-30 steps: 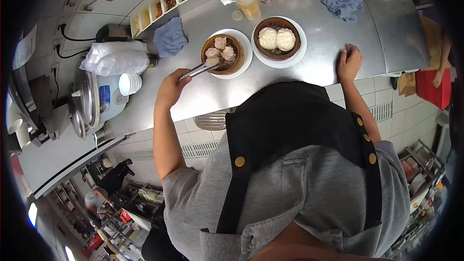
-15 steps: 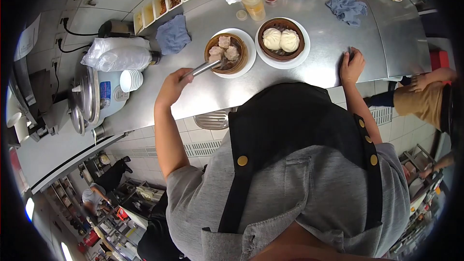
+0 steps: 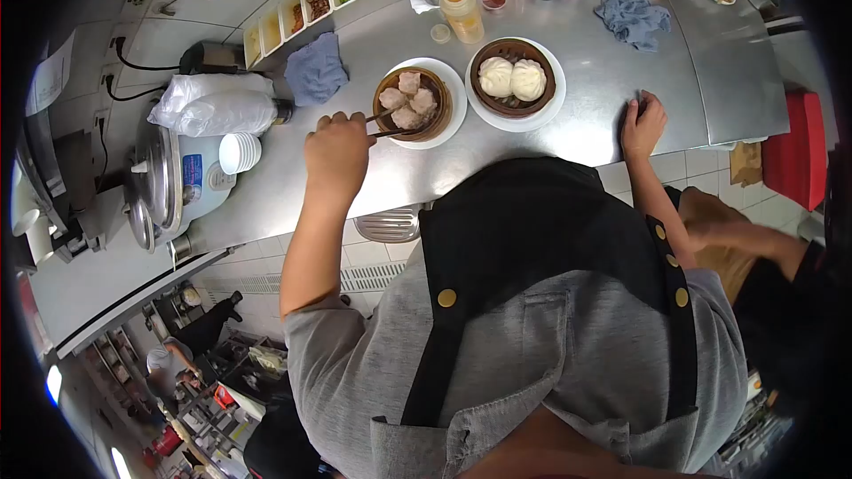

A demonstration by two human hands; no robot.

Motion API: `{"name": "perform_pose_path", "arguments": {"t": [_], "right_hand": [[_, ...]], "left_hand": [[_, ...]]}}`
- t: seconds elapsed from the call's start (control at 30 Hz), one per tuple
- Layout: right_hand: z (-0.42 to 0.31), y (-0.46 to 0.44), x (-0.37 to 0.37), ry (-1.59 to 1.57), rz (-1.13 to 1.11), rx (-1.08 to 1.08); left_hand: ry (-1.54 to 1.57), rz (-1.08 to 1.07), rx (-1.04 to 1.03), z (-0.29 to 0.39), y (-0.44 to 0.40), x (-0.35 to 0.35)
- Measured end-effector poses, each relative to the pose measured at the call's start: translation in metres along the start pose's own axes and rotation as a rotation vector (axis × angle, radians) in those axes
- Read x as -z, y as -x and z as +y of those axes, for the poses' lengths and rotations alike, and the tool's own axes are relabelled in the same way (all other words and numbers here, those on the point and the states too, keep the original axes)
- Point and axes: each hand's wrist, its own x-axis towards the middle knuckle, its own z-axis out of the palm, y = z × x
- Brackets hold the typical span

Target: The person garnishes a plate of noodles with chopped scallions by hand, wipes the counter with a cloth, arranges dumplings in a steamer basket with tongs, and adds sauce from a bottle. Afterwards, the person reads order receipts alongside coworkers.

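Note:
My left hand (image 3: 338, 153) is closed around metal tongs (image 3: 383, 133), whose two arms reach apart into a round bamboo steamer (image 3: 441, 99). Several pale, wrinkled dumplings (image 3: 419, 105) sit inside it, with the tong tips beside them. Under that steamer lies a white plate (image 3: 457, 113). To its right, a second bamboo steamer (image 3: 510, 112) on another white plate (image 3: 558, 93) holds two white buns (image 3: 512, 79). My right hand (image 3: 643, 124) rests at the counter's front edge, loosely curled, thumb apart from the fingers, with nothing visible in it.
Sauce bottles (image 3: 462, 15) and narrow topping trays (image 3: 317, 0) line the back of the steel counter (image 3: 603, 80). Blue cloths (image 3: 316, 69) lie on both sides. Stacked white cups (image 3: 240, 153) and a cooker (image 3: 160, 177) stand left. Another person's arm (image 3: 745, 231) is at right.
My left hand has turned over and moved closer to the dumpling steamer; the tongs now straddle inside it. My right hand stays put. The other person at right has come nearer.

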Motion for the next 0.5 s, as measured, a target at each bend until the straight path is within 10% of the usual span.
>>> {"name": "perform_pose_path", "arguments": {"t": [0.2, 0.5], "right_hand": [[-0.001, 0.003, 0.0, -0.018, 0.003, 0.006], [-0.008, -0.004, 0.007, -0.032, -0.002, 0.019]], "left_hand": [[0.251, -0.196, 0.02, -0.036, -0.012, 0.0], [1.388, 0.125, 0.366, -0.105, -0.193, -0.045]]}}
